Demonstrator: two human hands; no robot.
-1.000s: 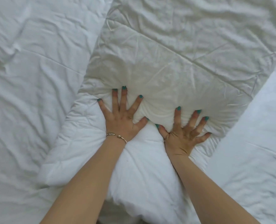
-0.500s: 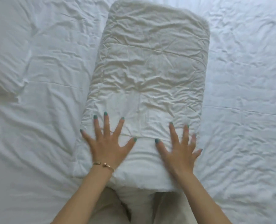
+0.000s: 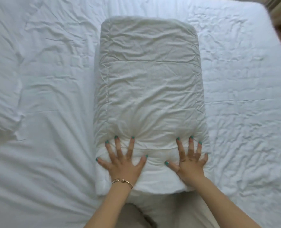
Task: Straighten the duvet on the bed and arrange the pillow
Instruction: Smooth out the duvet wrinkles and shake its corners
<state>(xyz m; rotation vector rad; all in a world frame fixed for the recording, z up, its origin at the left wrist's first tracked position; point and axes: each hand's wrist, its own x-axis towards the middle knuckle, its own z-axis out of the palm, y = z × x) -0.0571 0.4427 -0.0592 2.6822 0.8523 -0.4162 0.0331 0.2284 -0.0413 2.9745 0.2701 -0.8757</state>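
Compared with a second ago, the folded duvet [image 3: 150, 96] now shows whole, a long thick bundle lying down the middle of the bed [image 3: 235, 79], and both hands have slid back to its near end. The left hand [image 3: 124, 162] and right hand [image 3: 190, 162] are flat with fingers spread wide, pressing the padding down, gripping nothing; creases fan out from the fingertips. So I'd say it's been squared up but not spread out, meaning the straightening is barely started. The pillow [image 3: 2, 104] sits off at the left edge, partly cut off and hard to tell from the sheet. The bed's foot and whatever's under the bundle are out of sight.
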